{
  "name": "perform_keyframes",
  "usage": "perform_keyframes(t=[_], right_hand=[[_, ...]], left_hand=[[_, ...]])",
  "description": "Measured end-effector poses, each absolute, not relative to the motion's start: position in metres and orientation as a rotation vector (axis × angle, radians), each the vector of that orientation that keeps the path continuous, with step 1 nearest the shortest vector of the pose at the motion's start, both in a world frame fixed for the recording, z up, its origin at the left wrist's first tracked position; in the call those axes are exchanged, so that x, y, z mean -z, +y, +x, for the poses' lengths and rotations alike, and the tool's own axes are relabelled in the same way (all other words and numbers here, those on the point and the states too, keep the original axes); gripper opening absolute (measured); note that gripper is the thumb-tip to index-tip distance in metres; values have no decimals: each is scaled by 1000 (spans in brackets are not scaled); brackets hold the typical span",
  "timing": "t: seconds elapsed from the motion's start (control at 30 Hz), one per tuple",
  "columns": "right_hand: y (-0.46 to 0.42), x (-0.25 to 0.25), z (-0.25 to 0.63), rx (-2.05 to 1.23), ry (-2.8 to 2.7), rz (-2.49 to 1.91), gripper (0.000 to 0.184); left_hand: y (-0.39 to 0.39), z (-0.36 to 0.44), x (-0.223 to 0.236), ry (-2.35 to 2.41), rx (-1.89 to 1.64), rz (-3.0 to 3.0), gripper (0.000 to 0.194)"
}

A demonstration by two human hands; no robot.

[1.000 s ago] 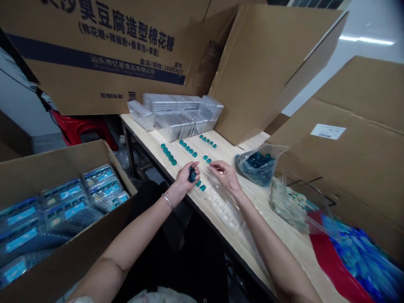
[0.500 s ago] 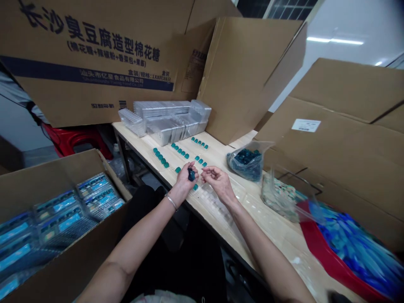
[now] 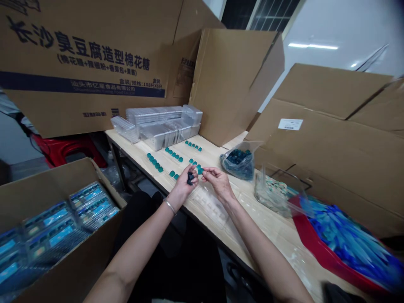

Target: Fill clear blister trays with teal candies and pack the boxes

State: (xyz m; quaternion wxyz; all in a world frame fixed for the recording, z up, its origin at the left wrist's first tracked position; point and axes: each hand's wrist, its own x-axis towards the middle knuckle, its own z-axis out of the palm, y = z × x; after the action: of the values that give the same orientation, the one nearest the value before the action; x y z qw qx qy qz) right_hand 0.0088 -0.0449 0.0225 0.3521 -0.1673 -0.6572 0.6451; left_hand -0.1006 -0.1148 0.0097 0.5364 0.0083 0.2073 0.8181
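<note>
My left hand [image 3: 185,181] is curled round some dark teal pieces [image 3: 190,178], whose number I cannot make out. Close beside it, my right hand [image 3: 217,181] pinches a small teal green cube-like piece [image 3: 200,171] between thumb and fingertips. Similar teal pieces lie in short rows on the pale table: one row at the left [image 3: 155,162], another in the middle [image 3: 173,154], and a third row [image 3: 193,146] farther back. A clear plastic tray [image 3: 210,202] with moulded hollows lies under my hands.
Stacked clear plastic trays [image 3: 167,126] stand at the table's back. To the right are a bag of dark teal pieces [image 3: 238,162], a clear container of small pieces [image 3: 274,191] and a red basin [image 3: 304,227] with blue packets. An open carton [image 3: 104,179] of packages stands at left.
A teal piece now shows at my right fingertips, which have opened slightly less visibly around nothing before. The whole view has shifted a little; my left hand still holds the dark pieces.
</note>
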Motion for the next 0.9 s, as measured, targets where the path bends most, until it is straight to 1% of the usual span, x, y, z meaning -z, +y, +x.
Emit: perform_keyframes(t=[0.1, 0.17, 0.27, 0.47, 0.57, 0.7, 0.9], right_hand=[[-34, -22, 11, -1736, -1627, -456, 35], [-31, -22, 11, -1780, -1592, -465, 34], [-32, -22, 12, -1798, -1581, -450, 34], [-35, -21, 11, -1609, -1676, -461, 37], [-34, -20, 10, -1590, -1691, -475, 35], [-32, -17, 11, -1645, -1686, -452, 31], [-29, -15, 11, -1633, -1710, -471, 32]], left_hand=[[-125, -89, -9, 552, -1897, 293, 24], [-130, -82, -9, 669, -1915, 492, 29], [-132, -77, -10, 902, -1961, 622, 32], [-127, -76, -8, 1279, -2050, 708, 37], [-126, -77, -7, 1281, -2083, 727, 37], [-129, -78, -6, 1205, -2010, 730, 36], [-130, -82, -4, 1375, -2007, 850, 35]])
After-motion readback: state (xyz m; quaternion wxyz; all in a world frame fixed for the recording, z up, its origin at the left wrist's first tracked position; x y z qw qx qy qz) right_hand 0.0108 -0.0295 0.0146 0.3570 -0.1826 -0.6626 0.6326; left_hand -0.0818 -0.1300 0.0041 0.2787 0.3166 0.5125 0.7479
